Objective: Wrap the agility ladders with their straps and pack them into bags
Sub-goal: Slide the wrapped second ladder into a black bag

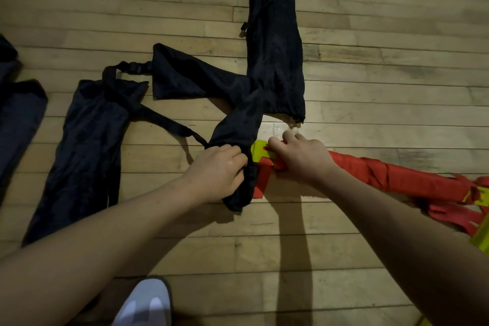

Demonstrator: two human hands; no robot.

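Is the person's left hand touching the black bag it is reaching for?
Touching. The head view shows the left hand with its fingers curled round the bunched mouth of the black bag.

At centre frame your left hand [218, 171] grips the bag mouth [239, 167] just left of the ladder bundle [397, 177] under your right hand [301, 157], with spare bags [87, 140] lying left and another bag [275, 34] above.

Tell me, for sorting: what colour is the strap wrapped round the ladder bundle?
Red, on the strap, seen in the head view.

Matt cloth bag [238, 124], prob. nylon; wood floor [397, 34]
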